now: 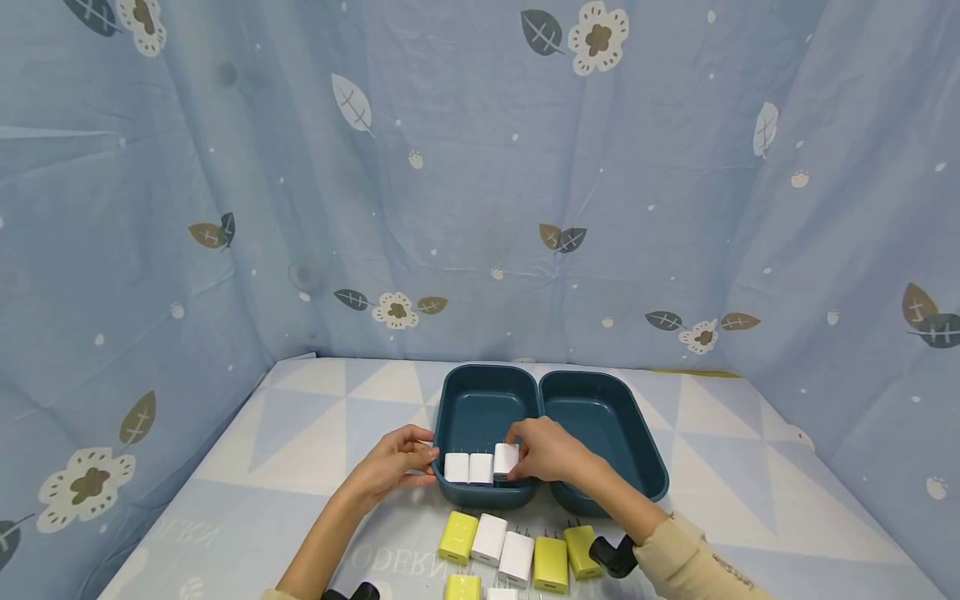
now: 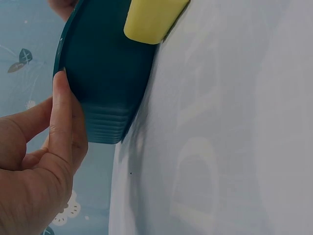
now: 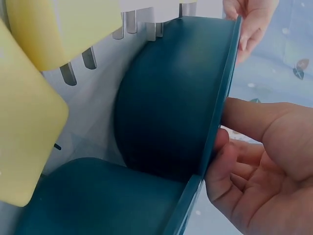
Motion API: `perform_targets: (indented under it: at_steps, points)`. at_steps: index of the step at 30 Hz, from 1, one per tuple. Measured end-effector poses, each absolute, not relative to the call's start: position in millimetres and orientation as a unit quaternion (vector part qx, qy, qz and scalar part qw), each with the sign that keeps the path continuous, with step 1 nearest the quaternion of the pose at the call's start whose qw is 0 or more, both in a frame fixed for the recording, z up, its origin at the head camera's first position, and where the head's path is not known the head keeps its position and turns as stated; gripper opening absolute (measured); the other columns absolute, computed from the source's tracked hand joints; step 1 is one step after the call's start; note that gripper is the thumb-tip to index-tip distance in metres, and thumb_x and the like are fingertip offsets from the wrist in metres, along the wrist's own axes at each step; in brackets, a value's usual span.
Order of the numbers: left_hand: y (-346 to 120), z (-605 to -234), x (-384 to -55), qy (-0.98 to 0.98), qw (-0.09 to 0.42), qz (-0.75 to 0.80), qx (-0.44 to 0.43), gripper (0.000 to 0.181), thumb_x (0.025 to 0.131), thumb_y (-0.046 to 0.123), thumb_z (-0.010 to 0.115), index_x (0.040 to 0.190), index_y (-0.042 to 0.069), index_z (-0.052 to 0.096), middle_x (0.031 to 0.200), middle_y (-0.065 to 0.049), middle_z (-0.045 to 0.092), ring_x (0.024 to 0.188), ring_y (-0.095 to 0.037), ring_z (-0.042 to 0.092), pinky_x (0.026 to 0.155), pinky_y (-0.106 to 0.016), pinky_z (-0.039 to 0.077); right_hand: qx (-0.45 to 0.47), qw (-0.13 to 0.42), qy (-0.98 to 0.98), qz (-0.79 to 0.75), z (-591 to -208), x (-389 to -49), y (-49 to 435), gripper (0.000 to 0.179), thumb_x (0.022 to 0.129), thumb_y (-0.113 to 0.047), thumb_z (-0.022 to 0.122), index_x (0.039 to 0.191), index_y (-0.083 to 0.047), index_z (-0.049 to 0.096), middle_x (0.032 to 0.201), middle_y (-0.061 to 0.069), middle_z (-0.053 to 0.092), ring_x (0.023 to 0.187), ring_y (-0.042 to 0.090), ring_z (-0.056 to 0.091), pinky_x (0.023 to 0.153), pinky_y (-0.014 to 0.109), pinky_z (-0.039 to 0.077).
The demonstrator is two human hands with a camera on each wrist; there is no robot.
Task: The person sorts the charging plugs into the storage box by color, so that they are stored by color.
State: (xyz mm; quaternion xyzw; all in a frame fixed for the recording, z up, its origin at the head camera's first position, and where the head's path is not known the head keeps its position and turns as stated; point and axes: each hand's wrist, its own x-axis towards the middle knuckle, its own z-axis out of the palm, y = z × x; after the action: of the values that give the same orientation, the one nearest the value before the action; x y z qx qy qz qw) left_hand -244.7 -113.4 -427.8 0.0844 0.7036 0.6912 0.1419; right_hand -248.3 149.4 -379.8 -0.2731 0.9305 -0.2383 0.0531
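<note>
Two dark teal bins stand side by side. My left hand (image 1: 390, 463) holds the left bin (image 1: 487, 498) by its left rim; in the left wrist view a fingertip lies on that rim. Reaching into the same bin, my right hand (image 1: 553, 450) pinches a white plug charger (image 1: 506, 459) between thumb and fingers. To the left of it, two more white chargers (image 1: 456, 468) stand in a row along the bin's front, prongs upward. In the right wrist view the bin wall (image 3: 171, 98) hides the pinched charger and some fingertips.
In front of the bins lie several yellow chargers (image 1: 551, 564) and white chargers (image 1: 489, 538), mixed together, some cut off by the frame's lower edge. The right bin (image 1: 651, 446) sits beneath my right forearm. A patterned blue curtain (image 1: 480, 208) surrounds the table (image 1: 300, 450).
</note>
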Motion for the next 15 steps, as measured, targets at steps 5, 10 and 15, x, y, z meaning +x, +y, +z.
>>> perform_targets:
  at_steps: [5,10,15]
  points:
    - [-113.6,-427.1,-244.5,0.703,0.143,0.692,0.085,0.043,0.090,0.012,0.062,0.121,-0.009,0.041,0.093,-0.015,0.055,0.076,-0.020,0.060,0.073,-0.037,0.057,-0.276,0.052,0.931,-0.231,-381.8,-249.0,147.4,0.042,0.072,-0.014,0.080,0.107,0.000,0.063,0.066,-0.005,0.057,0.056,0.008,0.051,0.048,0.023,0.045]
    - [-113.8,-426.7,-243.9,0.702,0.145,0.692,0.087,0.043,0.090,0.012,0.062,0.121,-0.010,0.041,0.093,-0.015,0.055,0.076,-0.020,0.060,0.073,-0.037,0.057,-0.276,0.050,0.932,-0.230,-383.7,-248.3,146.0,0.036,0.073,-0.012,0.079,0.103,0.001,0.064,0.070,-0.002,0.060,0.060,0.009,0.054,0.050,0.023,0.047]
    - [-114.3,-425.6,-243.7,0.700,0.147,0.694,0.088,0.043,0.090,0.011,0.062,0.120,-0.010,0.040,0.092,-0.015,0.055,0.075,-0.020,0.060,0.073,-0.037,0.057,-0.287,0.041,0.926,-0.241,-382.6,-246.7,147.7,0.036,0.075,-0.011,0.078,0.105,0.002,0.064,0.072,0.000,0.063,0.061,0.009,0.056,0.051,0.022,0.048]
